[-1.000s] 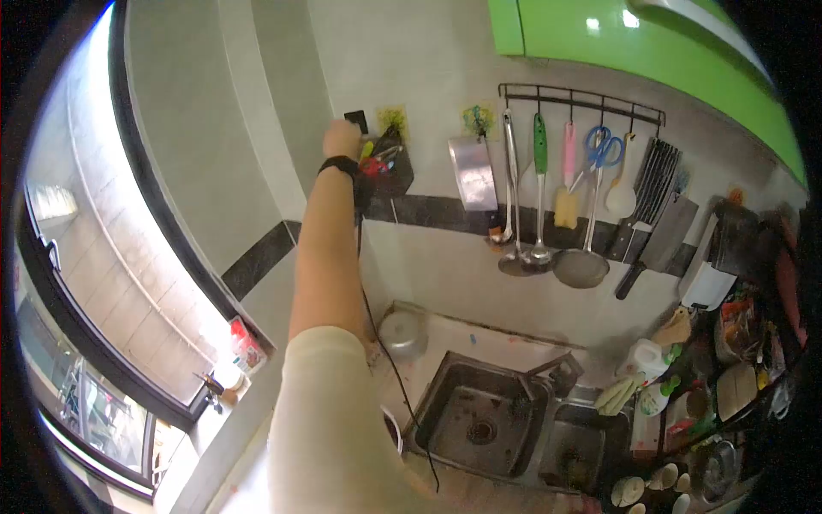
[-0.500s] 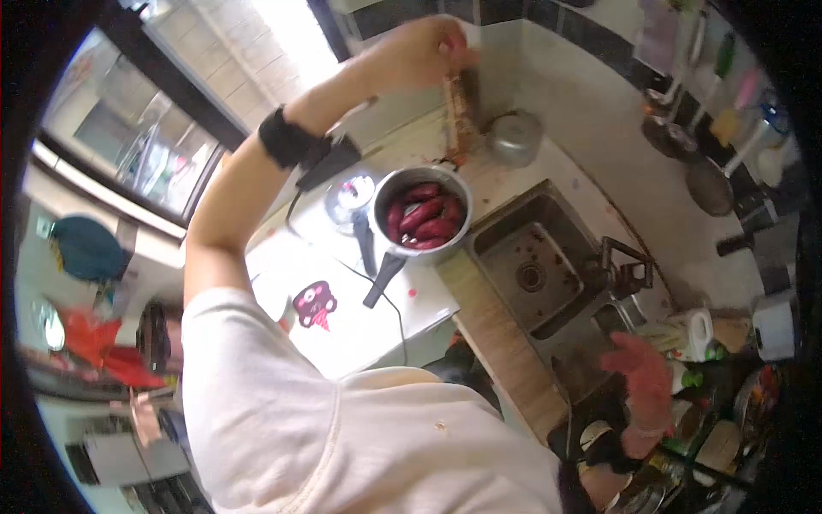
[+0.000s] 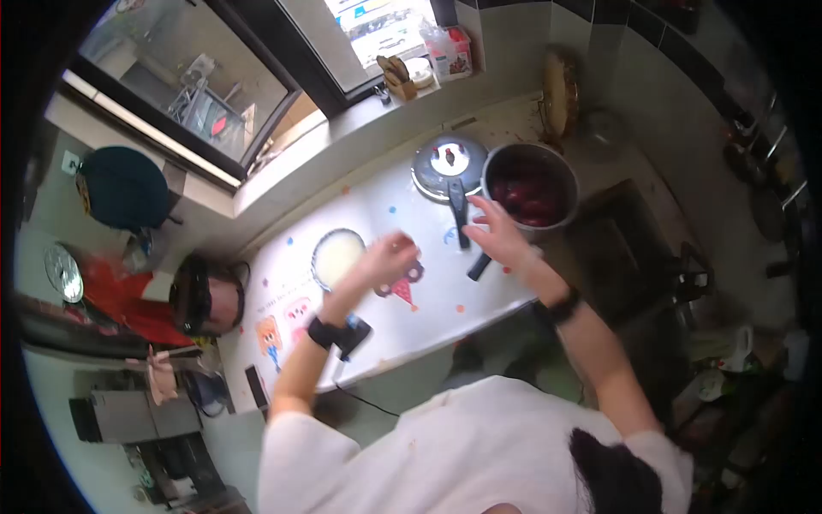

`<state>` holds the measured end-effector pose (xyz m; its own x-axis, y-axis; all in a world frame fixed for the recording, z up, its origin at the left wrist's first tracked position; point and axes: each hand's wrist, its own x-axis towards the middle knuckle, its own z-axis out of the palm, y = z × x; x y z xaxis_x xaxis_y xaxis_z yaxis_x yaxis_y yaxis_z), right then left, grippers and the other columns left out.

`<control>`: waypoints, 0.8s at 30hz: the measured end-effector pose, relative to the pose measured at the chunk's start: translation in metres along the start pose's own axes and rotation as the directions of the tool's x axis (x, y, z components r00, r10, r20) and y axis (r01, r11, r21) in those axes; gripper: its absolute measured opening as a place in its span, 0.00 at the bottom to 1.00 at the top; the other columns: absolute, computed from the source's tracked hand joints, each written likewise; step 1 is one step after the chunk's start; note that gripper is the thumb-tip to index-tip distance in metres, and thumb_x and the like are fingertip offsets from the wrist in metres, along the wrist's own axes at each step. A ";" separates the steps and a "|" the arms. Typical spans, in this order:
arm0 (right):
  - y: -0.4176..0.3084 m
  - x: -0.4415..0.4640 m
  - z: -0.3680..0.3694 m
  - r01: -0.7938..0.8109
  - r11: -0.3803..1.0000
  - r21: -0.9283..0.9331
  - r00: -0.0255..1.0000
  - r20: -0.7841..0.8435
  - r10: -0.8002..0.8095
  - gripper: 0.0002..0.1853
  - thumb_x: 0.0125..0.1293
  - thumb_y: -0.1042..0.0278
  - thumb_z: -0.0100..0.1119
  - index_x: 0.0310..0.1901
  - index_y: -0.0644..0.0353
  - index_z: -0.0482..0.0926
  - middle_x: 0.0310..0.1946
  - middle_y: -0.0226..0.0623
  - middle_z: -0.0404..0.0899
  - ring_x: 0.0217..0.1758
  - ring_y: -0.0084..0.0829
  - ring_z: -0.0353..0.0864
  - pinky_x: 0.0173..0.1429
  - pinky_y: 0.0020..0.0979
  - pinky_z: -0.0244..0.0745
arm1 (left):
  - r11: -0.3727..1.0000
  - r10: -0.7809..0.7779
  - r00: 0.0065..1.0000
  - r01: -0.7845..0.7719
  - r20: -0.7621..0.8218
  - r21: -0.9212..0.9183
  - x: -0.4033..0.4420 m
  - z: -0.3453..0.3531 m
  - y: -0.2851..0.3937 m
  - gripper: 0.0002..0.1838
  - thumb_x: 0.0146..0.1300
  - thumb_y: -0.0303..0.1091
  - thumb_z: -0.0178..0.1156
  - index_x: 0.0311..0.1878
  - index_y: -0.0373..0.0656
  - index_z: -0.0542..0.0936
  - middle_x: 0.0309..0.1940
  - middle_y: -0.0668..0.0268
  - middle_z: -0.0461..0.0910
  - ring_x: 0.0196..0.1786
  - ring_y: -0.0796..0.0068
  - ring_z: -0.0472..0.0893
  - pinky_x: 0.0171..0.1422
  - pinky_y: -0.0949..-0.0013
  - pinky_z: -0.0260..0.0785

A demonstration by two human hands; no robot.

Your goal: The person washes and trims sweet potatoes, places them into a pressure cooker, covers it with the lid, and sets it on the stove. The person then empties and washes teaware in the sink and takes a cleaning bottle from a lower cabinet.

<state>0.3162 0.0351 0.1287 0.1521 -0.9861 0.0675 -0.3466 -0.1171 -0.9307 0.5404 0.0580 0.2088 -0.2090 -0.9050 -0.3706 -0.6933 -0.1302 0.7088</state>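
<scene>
My left hand (image 3: pixel 390 257) hovers over the white patterned counter, right of a round pale dish or lid (image 3: pixel 336 259). Its fingers are loosely bent, with nothing visible in them. My right hand (image 3: pixel 503 236) is open, fingers apart and pointing at the black handle of the pressure cooker lid (image 3: pixel 432 171); I cannot tell whether they touch it. Beside that lid stands the metal pressure cooker pot (image 3: pixel 488 176), with several dark red sweet-potato-like roots (image 3: pixel 533 195) inside. The pot's own black handle (image 3: pixel 479 267) points toward me, just below my right hand.
A dark sink (image 3: pixel 612 244) lies right of the pot. A round wooden board (image 3: pixel 561 94) leans at the back wall near a metal pot (image 3: pixel 602 126). The windowsill carries a knife block (image 3: pixel 396 77) and a plastic tub (image 3: pixel 449 53). A phone (image 3: pixel 256 387) lies at the counter's left end.
My left hand has come down from the back wall to above the counter. My right hand has moved from beside the sink to the lid's handle. The view has shifted left.
</scene>
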 end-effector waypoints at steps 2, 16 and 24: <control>0.024 0.060 0.058 -0.403 0.897 -0.180 0.910 0.022 0.414 0.36 0.50 0.60 0.60 0.60 0.64 0.60 0.57 0.48 0.64 0.60 0.41 0.66 0.62 0.36 0.62 | 0.994 0.062 0.992 -0.053 0.107 -0.091 -0.004 0.015 -0.048 0.15 0.59 0.39 0.57 0.40 0.35 0.75 0.33 0.58 0.79 0.36 0.70 0.79 0.40 0.68 0.71; 0.061 0.126 0.125 -0.622 0.772 0.133 0.750 -0.185 0.635 0.15 0.38 0.70 0.59 0.32 0.67 0.78 0.27 0.48 0.79 0.33 0.40 0.80 0.38 0.34 0.73 | 0.994 -0.015 0.941 0.050 0.337 -0.097 -0.033 0.013 -0.178 0.17 0.60 0.42 0.56 0.43 0.36 0.76 0.37 0.59 0.80 0.37 0.68 0.79 0.43 0.68 0.70; -0.031 0.009 0.012 -0.296 0.902 0.315 0.852 -0.339 0.398 0.13 0.39 0.73 0.62 0.30 0.66 0.74 0.17 0.31 0.73 0.21 0.22 0.74 0.21 0.24 0.66 | 0.898 0.184 0.883 0.027 0.432 -0.438 0.041 0.070 -0.126 0.23 0.63 0.46 0.53 0.50 0.35 0.70 0.35 0.62 0.77 0.34 0.75 0.78 0.35 0.73 0.70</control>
<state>0.3392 0.0316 0.1534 -0.3223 -0.9272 -0.1909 -0.0662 0.2232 -0.9725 0.5705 0.0656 0.0620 -0.6098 -0.6481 -0.4562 -0.3263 -0.3193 0.8897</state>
